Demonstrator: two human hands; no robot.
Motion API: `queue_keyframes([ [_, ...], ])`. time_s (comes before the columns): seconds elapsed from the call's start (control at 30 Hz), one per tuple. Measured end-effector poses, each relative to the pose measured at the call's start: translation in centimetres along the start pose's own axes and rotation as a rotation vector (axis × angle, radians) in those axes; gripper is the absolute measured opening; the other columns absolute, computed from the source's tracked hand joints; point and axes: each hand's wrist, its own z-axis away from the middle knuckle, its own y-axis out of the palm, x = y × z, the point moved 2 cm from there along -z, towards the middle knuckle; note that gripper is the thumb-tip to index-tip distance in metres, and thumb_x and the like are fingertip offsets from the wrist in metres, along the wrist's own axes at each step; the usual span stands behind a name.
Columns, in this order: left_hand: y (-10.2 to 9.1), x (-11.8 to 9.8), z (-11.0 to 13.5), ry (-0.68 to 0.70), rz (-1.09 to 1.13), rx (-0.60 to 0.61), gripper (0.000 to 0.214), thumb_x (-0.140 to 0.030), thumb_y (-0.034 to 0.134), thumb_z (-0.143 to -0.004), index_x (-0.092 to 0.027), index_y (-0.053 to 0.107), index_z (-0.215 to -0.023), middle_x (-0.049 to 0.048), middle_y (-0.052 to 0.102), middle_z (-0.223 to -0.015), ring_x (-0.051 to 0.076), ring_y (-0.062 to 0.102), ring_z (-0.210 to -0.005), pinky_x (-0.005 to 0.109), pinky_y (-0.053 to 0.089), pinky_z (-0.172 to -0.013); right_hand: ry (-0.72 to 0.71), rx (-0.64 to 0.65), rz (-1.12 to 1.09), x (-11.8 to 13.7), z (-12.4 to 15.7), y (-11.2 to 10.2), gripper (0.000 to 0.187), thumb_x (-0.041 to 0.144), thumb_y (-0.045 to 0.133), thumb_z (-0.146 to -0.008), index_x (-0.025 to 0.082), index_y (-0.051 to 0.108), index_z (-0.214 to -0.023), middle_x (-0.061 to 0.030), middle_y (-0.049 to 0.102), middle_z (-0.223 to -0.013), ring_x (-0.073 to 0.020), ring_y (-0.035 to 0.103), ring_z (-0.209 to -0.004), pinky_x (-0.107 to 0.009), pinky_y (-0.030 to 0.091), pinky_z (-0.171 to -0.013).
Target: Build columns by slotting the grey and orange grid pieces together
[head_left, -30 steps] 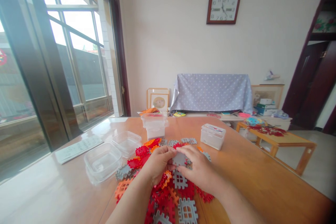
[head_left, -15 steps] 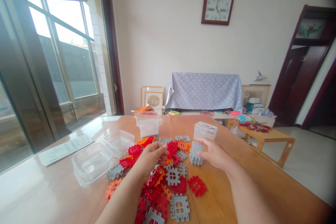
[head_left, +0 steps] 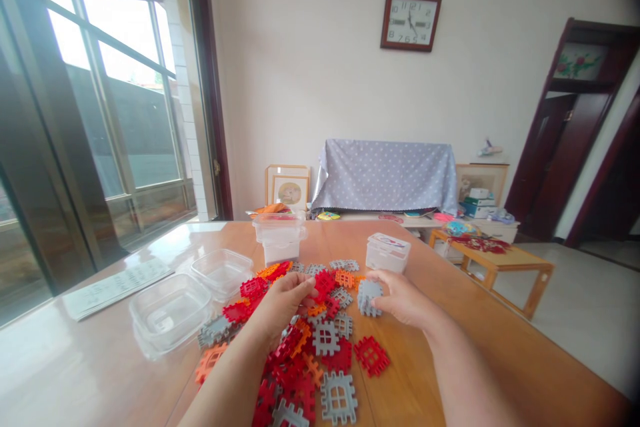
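Observation:
My right hand (head_left: 401, 295) has its thumb and fingers around a small stack of grey notched plastic building pieces (head_left: 370, 298), which rests on the table right of the pile. Over the middle of the loose pile is my left hand (head_left: 290, 295), fingers bent together. What it pinches, if anything, is hidden. Around it lie red, orange and grey building pieces, among them a grey window-like piece (head_left: 339, 397) near the front, another grey piece (head_left: 326, 338) behind it, and a red one (head_left: 371, 355) off to the right.
Two clear plastic trays (head_left: 170, 307) sit on the left of the wooden table (head_left: 410, 373), beside a printed sheet (head_left: 117, 287). At the back stand a stacked clear tub (head_left: 280, 240) and a lidded clear box (head_left: 388, 253). A low wooden side table (head_left: 530, 272) is beyond, right.
The view has shifted slightly, so everything sits a little further left. Both hands keep nearly the same places, the right still at the grey stack.

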Motion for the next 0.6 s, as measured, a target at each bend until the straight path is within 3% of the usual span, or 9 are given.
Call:
queue_keyframes([
  [0.33,-0.8,0.5,-0.7,0.02,-0.006,0.005,0.043,-0.056,0.071,-0.08,-0.017,0.062,-0.094,0.0066,0.07,-0.088,0.016,0.062,-0.079,0.027,0.046,-0.07,0.032,0.023,-0.064,-0.3,0.2,0.0,0.059,0.022,0.07,-0.07,0.02,0.066,-0.129,-0.0104,0.067,-0.132,-0.0305,0.06,-0.124,-0.046,0.042,-0.11],
  [0.6,-2.4,-0.3,-0.7,0.016,-0.008,-0.119,0.039,-0.055,0.069,-0.08,-0.019,0.06,-0.092,0.0067,0.071,-0.093,0.016,0.062,-0.079,0.027,0.045,-0.072,-0.034,-0.121,-0.032,1.5,-0.2,-0.1,0.044,0.027,0.063,-0.081,0.02,0.067,-0.125,-0.011,0.07,-0.126,-0.0285,0.063,-0.12,-0.045,0.047,-0.105],
])
